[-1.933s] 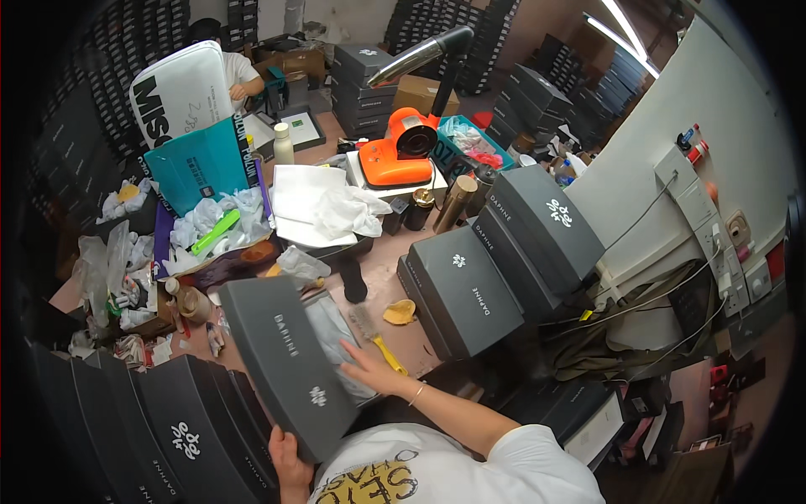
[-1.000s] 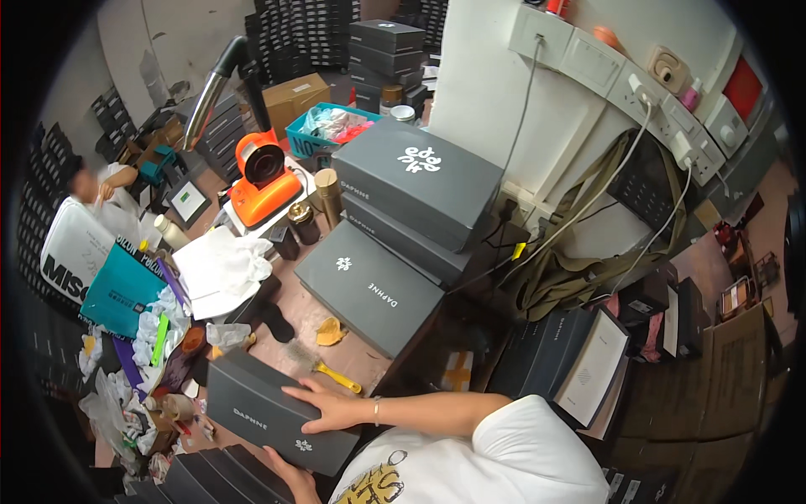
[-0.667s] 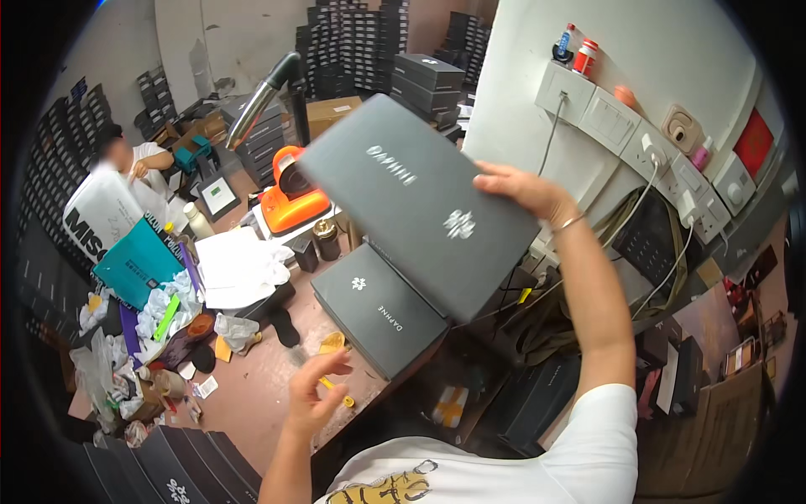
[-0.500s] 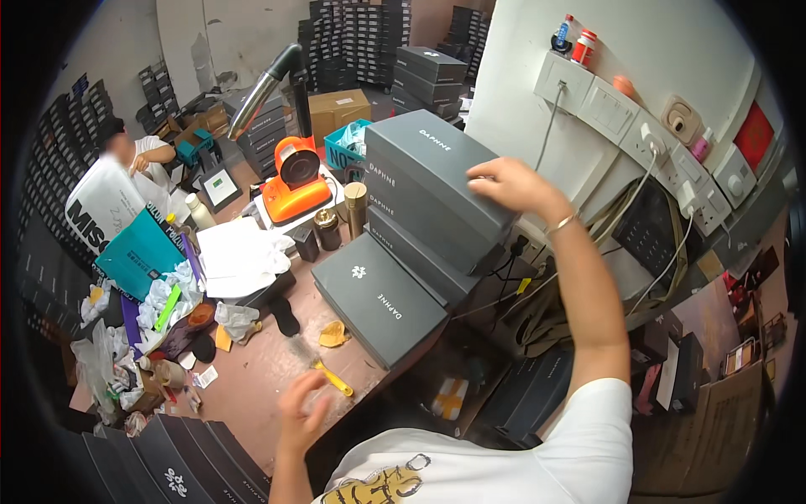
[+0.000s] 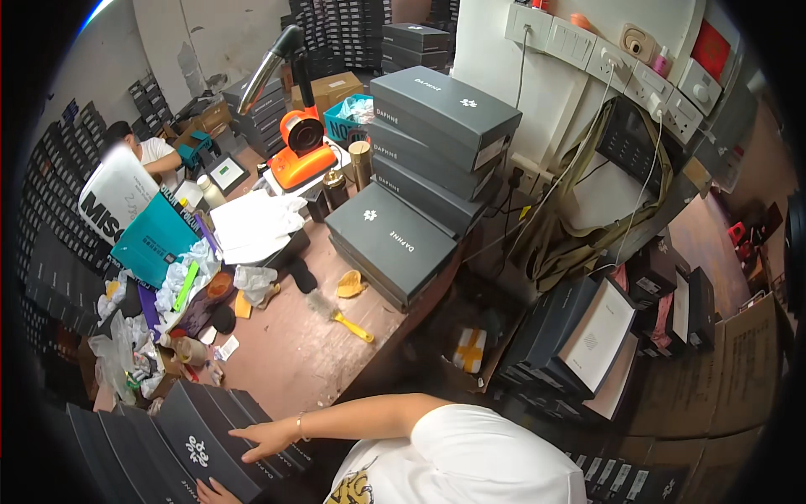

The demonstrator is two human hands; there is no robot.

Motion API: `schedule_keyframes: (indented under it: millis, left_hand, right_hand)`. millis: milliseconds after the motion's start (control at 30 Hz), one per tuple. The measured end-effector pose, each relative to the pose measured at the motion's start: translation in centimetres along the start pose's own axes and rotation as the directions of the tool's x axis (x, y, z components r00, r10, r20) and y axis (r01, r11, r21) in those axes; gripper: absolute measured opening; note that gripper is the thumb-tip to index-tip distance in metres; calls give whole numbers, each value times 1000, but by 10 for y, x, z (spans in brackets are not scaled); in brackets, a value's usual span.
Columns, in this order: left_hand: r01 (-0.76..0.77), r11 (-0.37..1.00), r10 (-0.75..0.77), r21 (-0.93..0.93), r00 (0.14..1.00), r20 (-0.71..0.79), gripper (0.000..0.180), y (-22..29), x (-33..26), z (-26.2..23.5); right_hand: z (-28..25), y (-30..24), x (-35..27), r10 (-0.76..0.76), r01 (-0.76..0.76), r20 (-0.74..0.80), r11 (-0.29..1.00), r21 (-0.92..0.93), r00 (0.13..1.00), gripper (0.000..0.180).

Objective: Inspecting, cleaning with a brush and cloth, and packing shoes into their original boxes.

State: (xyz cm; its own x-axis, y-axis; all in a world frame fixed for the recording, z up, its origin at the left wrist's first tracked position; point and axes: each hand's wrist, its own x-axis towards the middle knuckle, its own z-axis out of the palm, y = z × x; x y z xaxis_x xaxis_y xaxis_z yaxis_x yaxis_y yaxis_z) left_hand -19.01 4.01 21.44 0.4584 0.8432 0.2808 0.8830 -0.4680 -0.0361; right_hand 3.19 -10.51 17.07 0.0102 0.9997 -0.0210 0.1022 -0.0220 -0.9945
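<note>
A brown work table (image 5: 302,353) fills the middle of the view, cluttered along its left side with crumpled paper, plastic bags and a teal bag (image 5: 151,239). On its far right stands a stack of dark grey shoe boxes (image 5: 437,143), three high, with two more flat boxes (image 5: 395,239) lying just in front of it. Behind them sits an orange desk machine (image 5: 302,155) with a bent grey hose. Near the table's middle lie a small yellow-handled brush (image 5: 340,315) and a yellow scrap.

At the lower left, a row of dark grey boxes (image 5: 151,437) stands on edge — the nearest one (image 5: 206,445) shows a white emblem on its lid. The right hand (image 5: 269,437) lies flat on that box, fingers spread wide, gripping nothing. The left hand (image 5: 214,491) touches the box's lower edge at the frame's bottom — only its fingertips show, so I cannot tell how it grips.

Another person sits at the far left.
</note>
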Motion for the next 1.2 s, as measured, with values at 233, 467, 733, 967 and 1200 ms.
schedule_keyframes:
  millis: [233, 467, 733, 967, 1200]
  left_hand:
    - [-142, 814, 106, -563, 990, -98, 40, 7, -33, -4]
    - [150, 70, 137, -986, 978, 159, 57, 99, -78, 33]
    - [871, -454, 453, -187, 407, 793, 56, 214, 11, 66]
    - [805, -556, 351, -208, 454, 819, 59, 241, 19, 41]
    - [682, -411, 178, -605, 711, 681, 61, 255, 0, 76]
  right_hand:
    - [46, 10, 13, 192, -94, -199, 904, 416, 961, 102]
    - [-37, 42, -95, 262, -86, -184, 762, 642, 947, 87]
    - [-124, 40, -99, 622, -292, -144, 543, 787, 770, 82]
    - [-176, 28, -77, 583, -328, -45, 518, 790, 811, 78]
    - [-201, 66, -88, 563, -383, -39, 610, 694, 825, 69]
